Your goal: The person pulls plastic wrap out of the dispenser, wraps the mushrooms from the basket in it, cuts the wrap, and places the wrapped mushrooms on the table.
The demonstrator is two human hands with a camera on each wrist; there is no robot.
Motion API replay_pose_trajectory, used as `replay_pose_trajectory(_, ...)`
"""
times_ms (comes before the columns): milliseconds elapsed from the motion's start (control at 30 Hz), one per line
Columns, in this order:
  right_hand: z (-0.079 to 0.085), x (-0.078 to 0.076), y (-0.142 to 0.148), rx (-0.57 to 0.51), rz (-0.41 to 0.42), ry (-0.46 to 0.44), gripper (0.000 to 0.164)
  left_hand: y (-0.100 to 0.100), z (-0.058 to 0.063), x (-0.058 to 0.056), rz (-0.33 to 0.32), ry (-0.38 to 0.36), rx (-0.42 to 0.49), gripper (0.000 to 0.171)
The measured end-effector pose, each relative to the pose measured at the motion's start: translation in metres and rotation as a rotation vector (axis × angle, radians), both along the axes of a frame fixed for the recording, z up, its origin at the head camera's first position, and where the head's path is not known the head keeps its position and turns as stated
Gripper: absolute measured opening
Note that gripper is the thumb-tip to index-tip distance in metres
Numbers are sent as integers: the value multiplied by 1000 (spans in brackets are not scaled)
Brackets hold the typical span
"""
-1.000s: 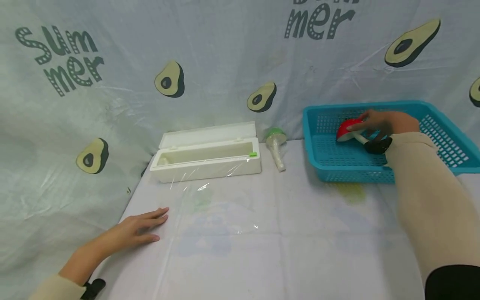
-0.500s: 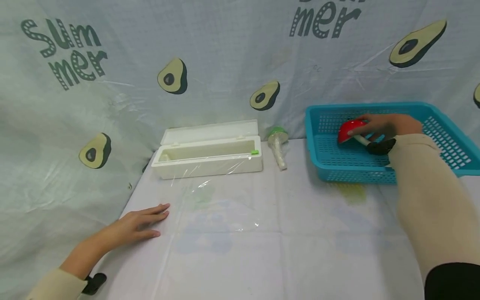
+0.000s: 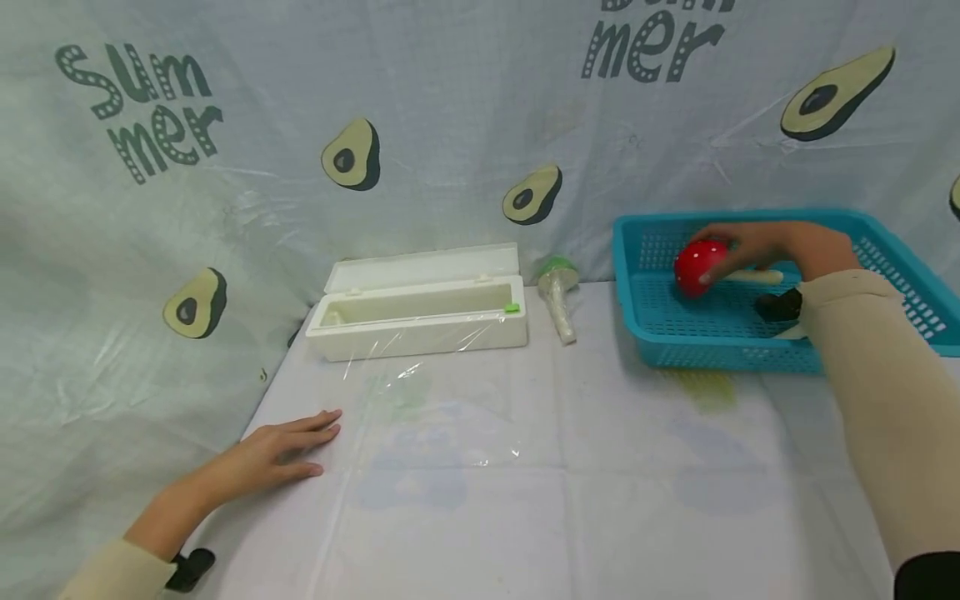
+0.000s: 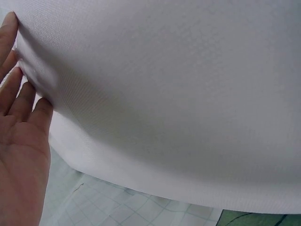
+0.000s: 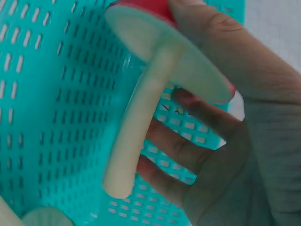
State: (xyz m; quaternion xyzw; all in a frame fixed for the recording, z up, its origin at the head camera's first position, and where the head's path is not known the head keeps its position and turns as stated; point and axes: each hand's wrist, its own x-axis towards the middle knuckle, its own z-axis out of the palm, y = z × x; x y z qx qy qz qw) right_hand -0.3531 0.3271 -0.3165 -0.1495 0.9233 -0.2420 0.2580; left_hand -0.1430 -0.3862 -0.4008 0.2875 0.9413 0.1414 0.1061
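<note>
A toy mushroom with a white-dotted red cap (image 3: 692,268) is held by the cap in my right hand (image 3: 783,246), within the turquoise basket (image 3: 712,340). Its cream stem (image 5: 136,132) points right in the head view. In the right wrist view the thumb presses the cap's edge, and other fingers spread behind the cap and stem. My left hand (image 3: 273,454) lies palm down at the table's left side, fingers extended and holding nothing. In its wrist view, the left fingers (image 4: 43,110) meet the white cloth at its edge.
An open white box (image 3: 420,337) with a raised lid stands at the back. Beside it lies a green-capped mushroom (image 3: 557,287). Clear film (image 3: 450,417) covers part of the white tablecloth. A patterned curtain (image 3: 442,100) hangs behind.
My right hand has turned the red mushroom: its dotted cap now faces up and the stem points right instead of down-right. The right forearm shifted slightly right. My left hand keeps its place.
</note>
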Motion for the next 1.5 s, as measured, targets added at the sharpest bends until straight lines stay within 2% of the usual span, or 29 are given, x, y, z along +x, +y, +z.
replay_pose_trajectory(133, 6, 3, 0, 3, 65, 119, 76, -1, 0, -2, -9, 14, 5, 66)
replay_pose_trajectory(300, 16, 3, -2, 123, 134, 248, 76, -1, -1, -1, -18, -10, 36, 66)
replay_pose_trajectory(400, 18, 2, -3, 189, 169, 294, 75, 0, -2, -1, 8, -34, 23, 68)
replay_pose_trajectory(533, 20, 3, -3, 227, 206, 317, 77, -2, -3, 1, 12, -34, 28, 67)
replay_pose_trajectory(700, 19, 5, 3, 247, 234, 338, 78, -2, -6, 2, -30, -10, 65, 63)
replay_pose_trajectory(1000, 20, 10, 10, 275, 254, 391, 78, 1, -2, -3, -26, 3, 29, 64)
replay_pose_trajectory(1100, 23, 13, 7, 303, 274, 419, 77, 1, -1, -3, -24, -15, 20, 65)
replay_pose_trajectory(1300, 31, 24, -4, 343, 307, 468, 83, 0, 1, -2, -6, -27, 5, 68)
replay_pose_trajectory(1500, 42, 39, -10, 377, 296, 540, 85, -3, 1, -1, -50, 28, 30, 62)
